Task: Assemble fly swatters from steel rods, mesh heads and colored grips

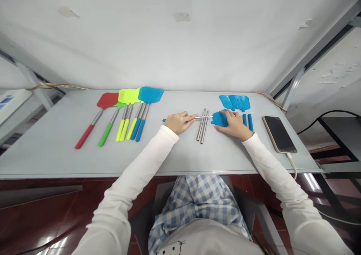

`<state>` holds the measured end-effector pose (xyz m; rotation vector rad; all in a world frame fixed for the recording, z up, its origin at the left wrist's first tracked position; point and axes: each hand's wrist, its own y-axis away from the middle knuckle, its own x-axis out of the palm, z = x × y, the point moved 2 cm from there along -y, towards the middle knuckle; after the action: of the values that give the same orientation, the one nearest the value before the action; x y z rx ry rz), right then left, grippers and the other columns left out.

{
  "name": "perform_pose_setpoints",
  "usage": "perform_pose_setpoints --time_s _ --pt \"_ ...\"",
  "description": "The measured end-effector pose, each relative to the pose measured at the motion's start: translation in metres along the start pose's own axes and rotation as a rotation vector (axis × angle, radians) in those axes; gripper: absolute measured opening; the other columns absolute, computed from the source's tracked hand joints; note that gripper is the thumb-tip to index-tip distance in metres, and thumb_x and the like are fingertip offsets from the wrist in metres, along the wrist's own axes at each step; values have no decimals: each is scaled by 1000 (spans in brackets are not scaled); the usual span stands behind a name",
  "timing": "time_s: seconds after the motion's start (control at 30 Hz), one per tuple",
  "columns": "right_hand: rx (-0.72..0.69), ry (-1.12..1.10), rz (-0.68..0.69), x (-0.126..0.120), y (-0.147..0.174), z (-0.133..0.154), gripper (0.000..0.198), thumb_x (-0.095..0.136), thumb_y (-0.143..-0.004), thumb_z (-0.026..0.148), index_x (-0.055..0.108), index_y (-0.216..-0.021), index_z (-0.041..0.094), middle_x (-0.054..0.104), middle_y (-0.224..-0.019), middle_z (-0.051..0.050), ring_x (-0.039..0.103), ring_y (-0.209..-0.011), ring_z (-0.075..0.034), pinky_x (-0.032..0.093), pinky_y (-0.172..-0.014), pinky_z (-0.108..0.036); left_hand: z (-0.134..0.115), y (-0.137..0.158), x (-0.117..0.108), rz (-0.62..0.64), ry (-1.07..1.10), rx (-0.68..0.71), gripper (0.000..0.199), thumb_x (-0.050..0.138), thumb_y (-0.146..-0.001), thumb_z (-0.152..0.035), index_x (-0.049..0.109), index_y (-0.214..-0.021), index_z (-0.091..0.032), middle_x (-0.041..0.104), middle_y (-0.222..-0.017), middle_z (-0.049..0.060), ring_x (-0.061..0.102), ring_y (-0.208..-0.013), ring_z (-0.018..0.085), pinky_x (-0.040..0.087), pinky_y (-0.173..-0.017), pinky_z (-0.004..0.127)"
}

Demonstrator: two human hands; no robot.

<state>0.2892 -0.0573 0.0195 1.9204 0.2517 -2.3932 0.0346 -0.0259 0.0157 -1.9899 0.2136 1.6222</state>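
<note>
A blue fly swatter lies crosswise between my hands, its blue head on the right and its thin metal rod running left. My left hand is closed around the handle end, and a blue tip pokes out past it. Fingers and thumb of my right hand grip the head, covering its right part. Under the rod, loose metal tubes lie on the table. Beyond my right hand are several overlapping blue swatter heads; beside it are two blue handle sleeves.
At left on the grey table lie a red swatter, a green swatter, several yellow swatters and blue swatters, partly overlapping. A phone with a charging cable rests at right. A wall stands behind.
</note>
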Motion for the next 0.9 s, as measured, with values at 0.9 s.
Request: perform_pose_setpoints --time_s 0.9 --pt "-200 252 -341 0 -7 6 66 33 -85 4 37 -148 24 50 -127 -17 49 -99 -29 44 -84 -45 -4 2 -3 -38 72 -62 41 39 -96 -50 66 -124 -38 68 -89 6 62 -77 17 35 -58 27"
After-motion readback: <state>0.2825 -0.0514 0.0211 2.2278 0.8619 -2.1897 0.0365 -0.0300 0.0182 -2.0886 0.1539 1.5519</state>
